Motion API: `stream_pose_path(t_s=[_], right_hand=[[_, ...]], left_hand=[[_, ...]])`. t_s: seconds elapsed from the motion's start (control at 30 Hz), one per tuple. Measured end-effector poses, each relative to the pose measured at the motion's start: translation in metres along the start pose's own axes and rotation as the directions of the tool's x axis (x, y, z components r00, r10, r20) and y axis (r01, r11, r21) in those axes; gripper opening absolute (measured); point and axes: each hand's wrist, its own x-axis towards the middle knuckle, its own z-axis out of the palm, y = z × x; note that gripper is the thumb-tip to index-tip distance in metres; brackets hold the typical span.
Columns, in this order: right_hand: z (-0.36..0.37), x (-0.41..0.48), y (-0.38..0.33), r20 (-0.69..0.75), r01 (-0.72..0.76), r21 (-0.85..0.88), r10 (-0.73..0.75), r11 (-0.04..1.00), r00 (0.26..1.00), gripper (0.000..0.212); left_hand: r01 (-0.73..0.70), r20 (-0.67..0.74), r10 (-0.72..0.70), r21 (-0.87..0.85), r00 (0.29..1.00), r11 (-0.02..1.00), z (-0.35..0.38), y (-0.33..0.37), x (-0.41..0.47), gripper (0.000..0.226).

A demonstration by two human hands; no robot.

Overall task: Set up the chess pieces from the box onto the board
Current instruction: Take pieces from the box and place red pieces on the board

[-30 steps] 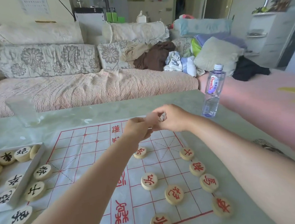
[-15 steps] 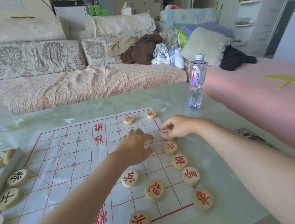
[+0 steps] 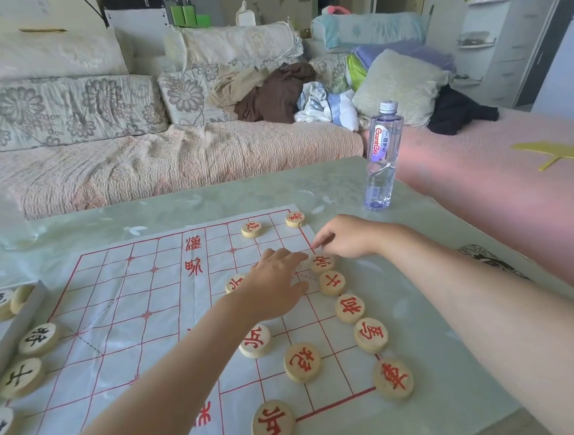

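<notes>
Red piece (image 3: 321,262) lay just at 3 o'clock of the left hand (image 3: 274,287), fingers extended, and 6 o'clock of the right hand (image 3: 347,236), fingers curled; grip indeterminable.

We reach in with both arms bare. Our left forearm (image 3: 162,392) rises from the lower left, and the left hand (image 3: 274,287) lies palm down, fingers straight and slightly spread, pointing right. Our right forearm (image 3: 491,304) comes in from the right. The right hand (image 3: 347,236) hangs knuckles up, fingers curled down, thumb and forefinger close together. We cannot tell whether they pinch anything. The two hands' fingertips are near but apart.
</notes>
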Motion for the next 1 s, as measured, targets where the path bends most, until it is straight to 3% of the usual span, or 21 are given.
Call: stream_pose_path(t_s=[0.17, 0.33, 0.6, 0.8, 1.0], right_hand=[[-0.002, -0.001, -0.044, -0.110, 0.071, -0.028, -0.074, 0.997, 0.991, 0.033], [0.017, -0.004, -0.126, -0.119, 0.240, -0.006, -0.239, 0.971, 0.964, 0.027], [0.108, 0.004, -0.254, 0.082, 0.424, 0.009, -0.423, 0.906, 0.902, 0.026], [0.166, 0.017, -0.337, 0.074, 0.482, 0.041, -0.484, 0.875, 0.872, 0.032], [0.209, 0.037, -0.401, 0.174, 0.561, -0.139, -0.538, 0.816, 0.825, 0.045]], left_hand=[[0.047, -0.130, -0.045, 0.012, 0.991, 0.999, -0.023, -0.011, -0.019, 0.048], [0.205, -0.204, -0.195, 0.029, 0.959, 0.978, -0.071, -0.054, -0.064, 0.033], [0.507, -0.279, -0.476, 0.046, 0.834, 0.861, -0.126, -0.164, -0.187, 0.026], [0.632, -0.368, -0.592, -0.016, 0.717, 0.775, -0.141, -0.223, -0.256, 0.029], [0.707, -0.306, -0.691, -0.075, 0.655, 0.703, -0.141, -0.263, -0.297, 0.036]])
